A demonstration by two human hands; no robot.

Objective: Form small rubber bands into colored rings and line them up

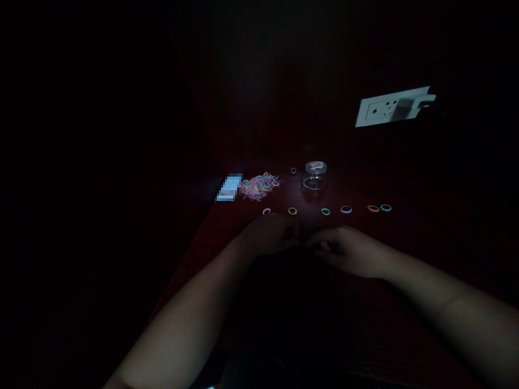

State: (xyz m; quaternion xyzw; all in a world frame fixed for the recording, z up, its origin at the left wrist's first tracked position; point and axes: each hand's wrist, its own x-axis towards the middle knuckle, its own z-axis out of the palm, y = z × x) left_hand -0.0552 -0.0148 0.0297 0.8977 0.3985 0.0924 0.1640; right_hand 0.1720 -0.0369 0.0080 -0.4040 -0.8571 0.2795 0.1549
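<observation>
Dark red under weak light, the bench (405,232) in the middle and lower part of the frame. From the head view, a row of small elastic bands across the centre: pink (266,212), yellow (292,211), green (325,212), purple (346,209), then orange (373,208) and blue (385,208) close side by side at the right end. Just behind, left of centre, a heap of loose mixed bands (259,187), beside a bright phone-like screen (229,187). Farther back, a single dark-centred ring (293,170) and, to its right, a clear jar (314,187) with its lid (316,166) on top. At upper right, a wall socket panel (381,111) with a plug in it.

Just below the row, left hand (270,233) nearest the pink and yellow bands, right hand (357,251) below the green and purple ones. Curled fingers on both, tips turned toward each other across a narrow dark gap. Too dark between them to tell whether clamped on a band or merely bent.

By appearance, in the midst of fine two-handed handling close to the bench. For bands this thin, calls for a light fingertip pinch, clear of the spaced row, with care in such dimness.
</observation>
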